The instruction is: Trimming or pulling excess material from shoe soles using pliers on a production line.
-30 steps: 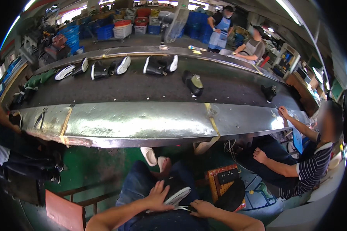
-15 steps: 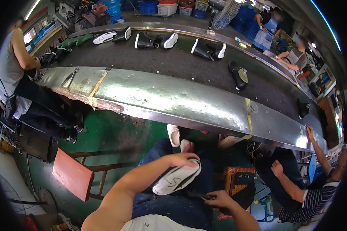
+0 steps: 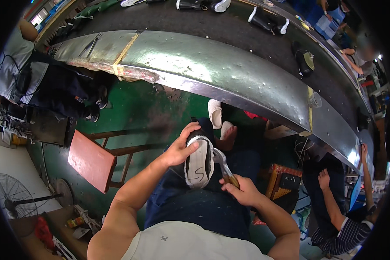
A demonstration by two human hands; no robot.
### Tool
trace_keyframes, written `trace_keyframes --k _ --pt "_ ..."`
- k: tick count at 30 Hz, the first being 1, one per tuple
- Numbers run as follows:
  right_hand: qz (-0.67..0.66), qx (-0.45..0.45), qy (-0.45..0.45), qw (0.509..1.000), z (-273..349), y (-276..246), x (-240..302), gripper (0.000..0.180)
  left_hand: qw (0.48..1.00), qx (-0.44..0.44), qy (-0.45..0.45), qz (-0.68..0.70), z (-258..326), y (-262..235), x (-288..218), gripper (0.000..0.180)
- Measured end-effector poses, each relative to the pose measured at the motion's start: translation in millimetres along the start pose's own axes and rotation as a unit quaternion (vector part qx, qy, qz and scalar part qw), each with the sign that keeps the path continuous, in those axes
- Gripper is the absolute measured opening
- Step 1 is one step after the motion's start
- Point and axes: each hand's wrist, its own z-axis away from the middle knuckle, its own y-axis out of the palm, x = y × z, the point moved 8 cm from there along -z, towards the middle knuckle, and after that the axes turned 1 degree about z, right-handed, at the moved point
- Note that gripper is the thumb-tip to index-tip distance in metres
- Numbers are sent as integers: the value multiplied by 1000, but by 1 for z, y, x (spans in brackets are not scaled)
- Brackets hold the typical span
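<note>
A shoe [image 3: 199, 167] with a dark upper is held bottom-up above my lap, its pale underside facing me and marked with a dark squiggle. My left hand [image 3: 182, 146] is closed round its far end, thumb on the rim and fingers on the dark upper. In my right hand [image 3: 243, 190] is a pair of metal pincers [image 3: 221, 161], gripped by the handles. Their curved head meets the shoe's right edge. Whether the jaws have hold of the upper cannot be made out.
Ahead runs a metal-edged bench [image 3: 169, 56] with a dark belt carrying several shoes, one a black shoe [image 3: 303, 60]. A pinkish stool [image 3: 93, 160] stands left, near a fan [image 3: 15, 199]. A person in a striped sleeve [image 3: 340, 236] sits close on my right; another stands left.
My left hand has shifted from across the shoe to its far end, and the shoe now points away from me. My right hand has brought the pincers up to its edge. The view has tilted down.
</note>
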Motion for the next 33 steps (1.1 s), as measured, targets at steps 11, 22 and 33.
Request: trace_keyframes --k 11,22,33 --pt "-123 100 39 987 -55 -10 26 24 997 19 -40 -59 -4 -10 5 58" --pt "84 -39 -41 995 -81 -8 -18 20 996 20 -17 -82 -9 -10 13 49" --pt "192 -103 -20 976 -44 1 2 24 997 25 -54 -49 -2 1 0 54"
